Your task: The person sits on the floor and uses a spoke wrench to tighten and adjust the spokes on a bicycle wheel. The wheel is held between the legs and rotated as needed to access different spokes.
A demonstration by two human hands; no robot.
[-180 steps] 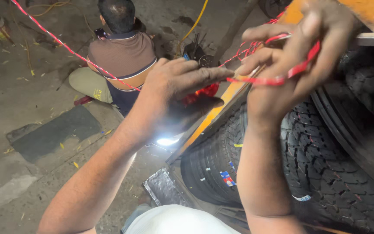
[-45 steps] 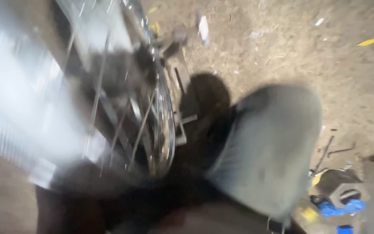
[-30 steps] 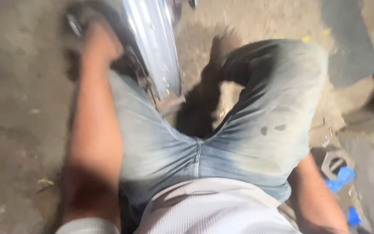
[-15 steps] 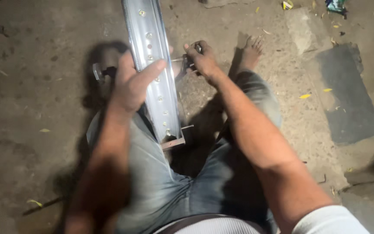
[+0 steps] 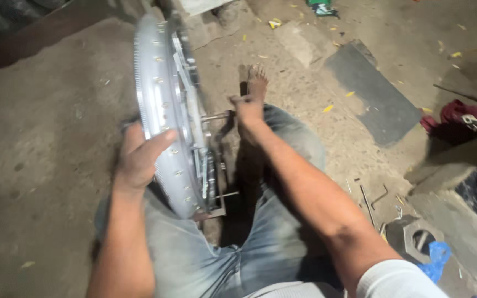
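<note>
Single head-worn camera looks steeply down at close range, facing 12 o'clock over lap, forearms and floor (image 5: 40,154).

Wheel rim (image 5: 161,110) now stands taller between the knees than a moment ago; left hand (image 5: 139,160) has slid down its outer face, right hand (image 5: 248,110) remaining at the axle (image 5: 216,116).

One silver wheel rim (image 5: 161,110) stands between two hands: the left hand (image 5: 139,157) on its outer face, the right hand (image 5: 248,110) at its axle side. One bare foot (image 5: 256,80) shows just beyond the right hand. One dark mat (image 5: 374,94) and one red cloth (image 5: 459,117) lie farther right.
</note>
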